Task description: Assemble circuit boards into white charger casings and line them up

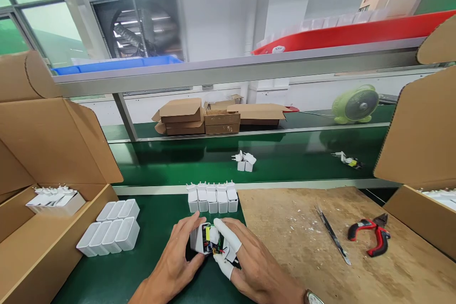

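Note:
My left hand [178, 251] and my right hand [245, 261] meet at the near edge of the green table, both closed round one white charger housing [199, 240] with a small circuit board [210, 244] showing in its open side. The right hand's thumb and forefinger wear white finger cots and press on the board. Just beyond the hands stands a row of several white plug adapters [213, 198], prongs up.
Empty white shells [112, 228] lie left, beside an open cardboard box [39, 247] holding more adapters. A wooden board [320, 247] carries tweezers [333, 235] and red pliers [372, 235]. Another box [423, 152] stands right. Loose adapters [245, 161] sit on the conveyor belt.

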Demonstrator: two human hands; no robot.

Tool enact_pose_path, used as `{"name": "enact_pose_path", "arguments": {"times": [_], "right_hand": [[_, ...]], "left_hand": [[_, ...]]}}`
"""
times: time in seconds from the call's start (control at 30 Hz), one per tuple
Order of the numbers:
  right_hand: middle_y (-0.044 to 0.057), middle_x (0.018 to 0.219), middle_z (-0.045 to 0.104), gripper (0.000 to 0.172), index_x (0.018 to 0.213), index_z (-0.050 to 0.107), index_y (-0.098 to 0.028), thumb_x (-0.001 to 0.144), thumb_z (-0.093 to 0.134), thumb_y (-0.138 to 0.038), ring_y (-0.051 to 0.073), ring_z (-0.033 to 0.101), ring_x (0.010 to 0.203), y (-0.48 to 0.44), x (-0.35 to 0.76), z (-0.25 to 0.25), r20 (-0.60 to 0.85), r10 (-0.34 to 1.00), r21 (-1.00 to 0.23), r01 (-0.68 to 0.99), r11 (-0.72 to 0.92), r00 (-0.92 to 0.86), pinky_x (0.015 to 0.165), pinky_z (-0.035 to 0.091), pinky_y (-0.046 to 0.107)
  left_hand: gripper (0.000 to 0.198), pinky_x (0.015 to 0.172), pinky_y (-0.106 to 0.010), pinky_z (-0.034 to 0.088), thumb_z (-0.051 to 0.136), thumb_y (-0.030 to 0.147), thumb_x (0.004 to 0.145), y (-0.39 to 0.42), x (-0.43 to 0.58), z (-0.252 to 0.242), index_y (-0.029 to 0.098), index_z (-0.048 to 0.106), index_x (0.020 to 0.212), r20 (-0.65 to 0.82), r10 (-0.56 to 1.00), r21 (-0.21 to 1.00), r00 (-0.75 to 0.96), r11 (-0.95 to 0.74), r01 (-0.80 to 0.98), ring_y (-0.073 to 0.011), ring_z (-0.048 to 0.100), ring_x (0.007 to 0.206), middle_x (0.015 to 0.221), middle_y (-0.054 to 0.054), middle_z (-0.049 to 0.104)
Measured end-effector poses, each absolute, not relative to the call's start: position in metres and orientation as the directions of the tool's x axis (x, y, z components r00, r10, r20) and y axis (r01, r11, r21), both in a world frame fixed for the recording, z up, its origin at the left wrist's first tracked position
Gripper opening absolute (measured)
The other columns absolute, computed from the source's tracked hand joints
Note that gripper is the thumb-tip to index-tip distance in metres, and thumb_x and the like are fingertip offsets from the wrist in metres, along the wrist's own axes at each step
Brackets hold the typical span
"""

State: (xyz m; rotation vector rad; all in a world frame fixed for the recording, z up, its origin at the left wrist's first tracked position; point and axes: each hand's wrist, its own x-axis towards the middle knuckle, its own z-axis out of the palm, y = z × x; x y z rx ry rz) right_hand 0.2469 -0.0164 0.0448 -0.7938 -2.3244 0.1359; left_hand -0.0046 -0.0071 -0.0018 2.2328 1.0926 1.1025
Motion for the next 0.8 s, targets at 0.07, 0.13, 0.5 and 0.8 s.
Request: {"name": "enact_pose_path", "arguments": {"times": [0.07, 0.13, 0.5, 0.8], "right_hand": [[0.020, 0.143, 0.061, 0.082, 0.166, 0.026, -0.017, 0.089, 0.054, -0.006, 0.033, 0.060, 0.135, -0.016, 0.247, 0.041, 0.567, 0.584, -0.314, 0.503, 0.805, -0.581, 0.110, 0.059, 0.048], [0.019, 0.142, 0.062, 0.082, 0.166, 0.026, -0.018, 0.091, 0.058, -0.009, 0.032, 0.062, 0.132, -0.016, 0.246, 0.039, 0.578, 0.589, -0.327, 0.501, 0.801, -0.565, 0.108, 0.060, 0.046], [0.008, 0.147, 0.066, 0.075, 0.151, 0.052, -0.032, 0.084, 0.085, -0.026, 0.030, 0.070, 0.127, -0.029, 0.254, 0.057, 0.443, 0.791, -0.600, 0.516, 0.611, -0.422, 0.109, 0.060, 0.036], [0.008, 0.146, 0.065, 0.087, 0.160, 0.037, -0.033, 0.082, 0.071, -0.009, 0.024, 0.069, 0.128, -0.028, 0.238, 0.054, 0.426, 0.767, -0.527, 0.557, 0.641, -0.480, 0.113, 0.057, 0.032]], "left_hand": [[0.086, 0.116, -0.057, 0.049, 0.061, 0.013, 0.099, -0.008, -0.004, -0.002, 0.039, 0.016, 0.168, 0.486, 0.783, 0.639, 0.388, -0.621, 0.453, -0.0332, 0.055, 0.138, 0.151, -0.011, 0.059], [0.084, 0.113, -0.057, 0.051, 0.064, 0.017, 0.099, -0.008, -0.003, -0.002, 0.037, 0.020, 0.167, 0.507, 0.760, 0.622, 0.408, -0.650, 0.438, -0.0340, 0.058, 0.133, 0.146, -0.013, 0.060], [0.041, 0.092, -0.040, 0.063, 0.073, 0.041, 0.097, -0.007, 0.003, 0.003, 0.027, 0.060, 0.134, 0.474, 0.765, 0.724, 0.436, -0.621, 0.302, -0.0298, 0.071, 0.107, 0.121, -0.012, 0.069], [0.051, 0.103, -0.046, 0.061, 0.072, 0.027, 0.097, -0.005, 0.003, 0.002, 0.030, 0.057, 0.146, 0.656, 0.659, 0.547, 0.369, -0.751, 0.369, -0.0321, 0.068, 0.118, 0.130, -0.012, 0.070]]}}
